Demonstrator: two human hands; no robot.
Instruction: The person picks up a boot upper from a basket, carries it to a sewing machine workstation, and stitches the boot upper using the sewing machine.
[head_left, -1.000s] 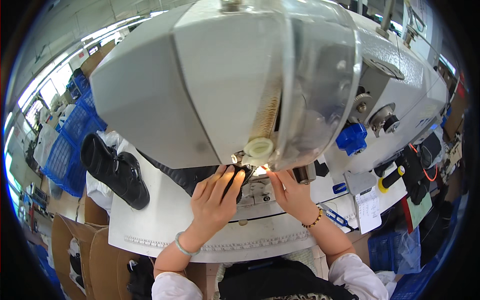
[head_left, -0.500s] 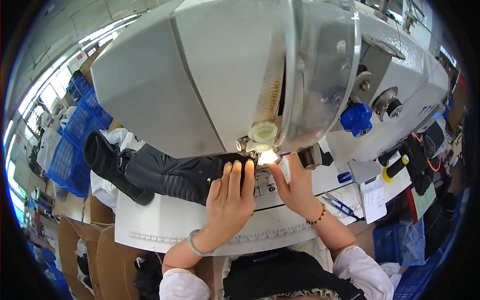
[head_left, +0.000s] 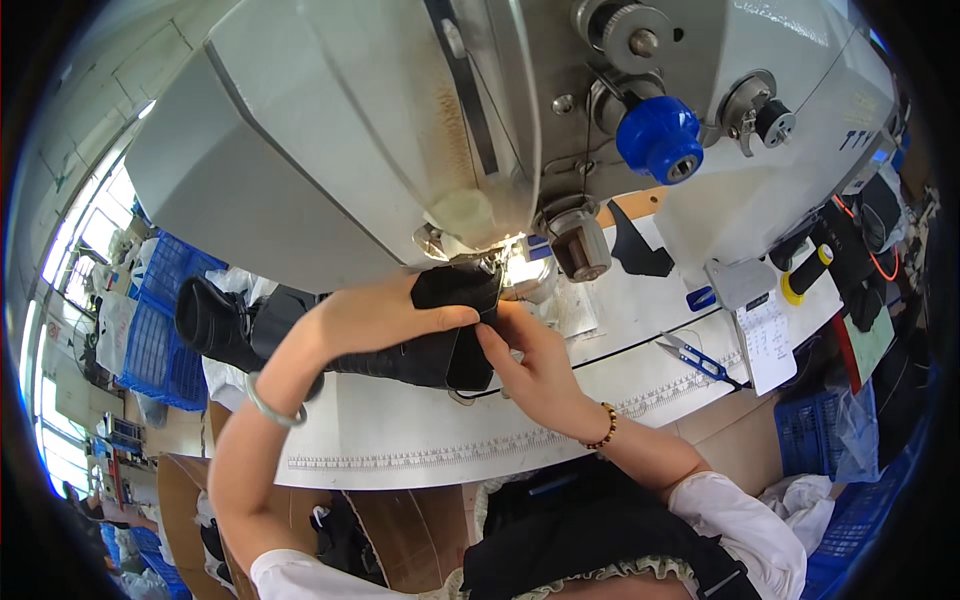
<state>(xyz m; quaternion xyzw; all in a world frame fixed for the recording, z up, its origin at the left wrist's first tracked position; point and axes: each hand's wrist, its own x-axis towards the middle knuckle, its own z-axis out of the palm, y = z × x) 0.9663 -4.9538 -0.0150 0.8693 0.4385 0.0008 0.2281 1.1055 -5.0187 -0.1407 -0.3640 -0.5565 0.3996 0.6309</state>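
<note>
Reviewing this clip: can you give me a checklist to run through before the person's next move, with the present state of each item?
1. Left hand holding the black piece: ok, thumb against it.
2. Right hand holding the black piece: ok, at its right edge.
3. Light on under the machine: ok, glowing brightly.
4. Needle clear of the black piece: cannot tell, the needle cannot be made out.
5. Snips clear of both hands: ok, lying on the table to the right.
6. Boot apart from the black piece: cannot tell, they overlap in view.
</note>
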